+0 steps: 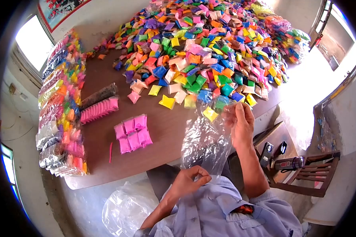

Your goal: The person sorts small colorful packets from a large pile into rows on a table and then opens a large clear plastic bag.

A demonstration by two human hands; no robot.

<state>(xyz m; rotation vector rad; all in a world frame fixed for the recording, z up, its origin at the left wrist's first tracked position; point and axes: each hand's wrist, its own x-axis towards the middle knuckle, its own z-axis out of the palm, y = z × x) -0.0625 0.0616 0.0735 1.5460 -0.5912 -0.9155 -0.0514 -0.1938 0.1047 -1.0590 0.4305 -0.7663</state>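
Observation:
A long clear plastic bag (201,138) is stretched out in front of my body, beyond the table's near edge. My right hand (242,123) pinches its upper end between thumb and fingers. At its lower end my left hand (192,179) is closed, thumb against curled fingers, with the plastic at the fingertips. A small yellow packet (210,113) shows in line with the bag's upper part. Just past it lies a big heap of small coloured packets (201,55). Left of the bag, several pink packets (133,134) lie in two rows on the table.
Filled bags of packets (61,114) line the left of the brown table (95,158). A bag of pink packets (100,110) and a thin pink strip (110,152) lie nearer. Clear plastic (126,205) is below left. At right, a wooden chair (316,173) stands beside a dark bottle (288,163).

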